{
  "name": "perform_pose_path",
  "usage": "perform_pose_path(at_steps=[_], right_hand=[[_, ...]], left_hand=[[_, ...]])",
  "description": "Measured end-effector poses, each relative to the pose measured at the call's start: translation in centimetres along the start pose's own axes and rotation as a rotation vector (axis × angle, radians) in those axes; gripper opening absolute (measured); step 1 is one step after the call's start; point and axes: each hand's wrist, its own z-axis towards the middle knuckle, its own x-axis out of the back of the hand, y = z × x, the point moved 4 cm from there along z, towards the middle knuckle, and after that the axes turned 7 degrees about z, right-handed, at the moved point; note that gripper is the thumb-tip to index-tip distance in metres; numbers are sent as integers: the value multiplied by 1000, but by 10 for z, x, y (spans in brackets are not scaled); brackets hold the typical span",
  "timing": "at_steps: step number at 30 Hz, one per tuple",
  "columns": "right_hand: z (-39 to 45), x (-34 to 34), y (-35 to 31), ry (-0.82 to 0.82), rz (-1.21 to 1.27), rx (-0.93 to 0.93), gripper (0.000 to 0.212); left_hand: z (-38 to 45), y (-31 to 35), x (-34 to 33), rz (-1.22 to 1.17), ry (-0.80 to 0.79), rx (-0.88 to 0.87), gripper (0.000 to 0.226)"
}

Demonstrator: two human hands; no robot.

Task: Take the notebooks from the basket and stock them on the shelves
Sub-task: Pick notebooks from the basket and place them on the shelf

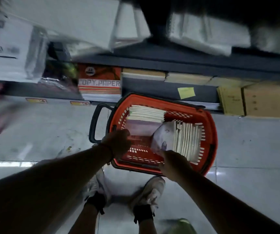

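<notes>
The shopping basket (pixel 210 132) at centre frame is orange-red with a black rim and a black handle (pixel 94 124). Its slotted walls show pale gaps. The notebooks (pixel 146 114) inside show white page edges; one cover (pixel 141 129) is pale lilac. At upper centre, the copy paper ream (pixel 99 80) is orange-red with white lettering and striped edges. A sticky note (pixel 186 92) on the dark grey shelf edge (pixel 152 88) is yellow-green. Cardboard boxes (pixel 267 102) at right are tan. The floor (pixel 42 132) is pale grey. The sneakers (pixel 151 191) at bottom are white, the socks (pixel 142 212) black.
</notes>
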Motion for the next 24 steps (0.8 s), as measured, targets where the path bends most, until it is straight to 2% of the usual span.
perform_pose_path(at_steps=[5,8,10,12,17,20,22,24], right_hand=[[69,-16,10,45,101,-24,38],[103,-22,14,77,136,-32,41],[123,-31,17,134,157,-6,45],[139,-42,21,174,197,9,53],[169,-51,34,278,281,47,74],[182,-49,36,345,194,59,77],[183,-46,36,416,126,52,73],[183,-42,38,449,28,48,54]], left_hand=[[76,2,-26,-35,42,44,43],[110,-8,-43,39,52,82,67],[129,-13,-54,-17,113,109,83],[136,-17,-61,-110,210,115,88],[145,-33,-74,-152,349,150,41],[151,-31,-91,-24,246,25,28],[148,-31,-102,61,214,-9,23],[142,-31,-106,69,226,-21,20]])
